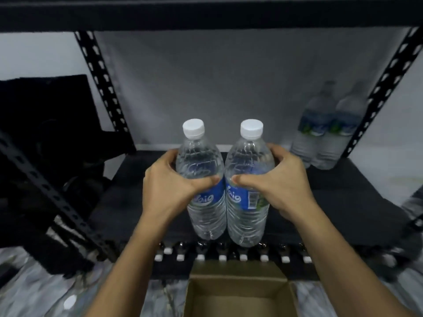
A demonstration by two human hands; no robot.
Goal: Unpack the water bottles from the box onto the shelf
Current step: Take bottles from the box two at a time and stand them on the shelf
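Two water bottles are held upright and touching, the left bottle [201, 179] clasped by the left hand [169, 188], the right bottle [248, 181] by the right hand [281, 186]. They are probably kept pressed together to be set down as a pair. Beyond the hands lies the dark shelf [343, 193]; past the right hand, two shelved bottles [325, 131] stand. Below the wrists, the open box [238, 291] is seen.

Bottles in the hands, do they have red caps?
No, the left bottle in the left hand and the right bottle in the right hand both have white caps.
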